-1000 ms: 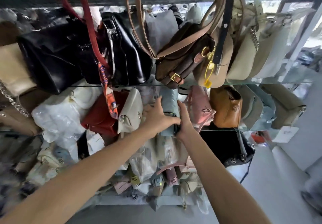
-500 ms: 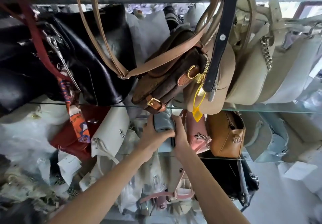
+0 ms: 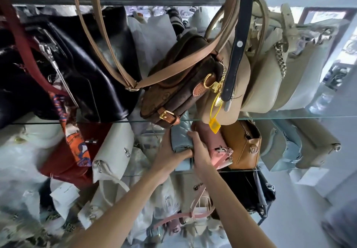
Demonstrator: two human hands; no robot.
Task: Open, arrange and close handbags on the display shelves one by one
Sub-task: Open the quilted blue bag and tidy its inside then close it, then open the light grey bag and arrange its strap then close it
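Note:
A small pale blue-grey quilted handbag [image 3: 180, 138] stands upright on the middle glass shelf [image 3: 249, 170], between a cream bag [image 3: 114, 151] and a pink bag [image 3: 216, 147]. My left hand [image 3: 170, 157] grips the quilted bag's left side, with the thumb wrapped under its lower front. My right hand [image 3: 200, 151] grips its right side, fingers curled over the top edge. Part of the bag is hidden behind a brown monogram bag [image 3: 181, 85] leaning on the shelf above.
A tan bag [image 3: 243, 145] stands right of the pink one. Black leather bags [image 3: 92, 70], beige and white bags [image 3: 286, 70] crowd the upper glass shelf [image 3: 289, 115]. Tan, black and maroon straps hang down in front. More bags and plastic-wrapped items fill the lower shelves.
The view has moved closer to the shelves and tilted up. Both hands stay on the blue-grey bag, closing tighter round its sides.

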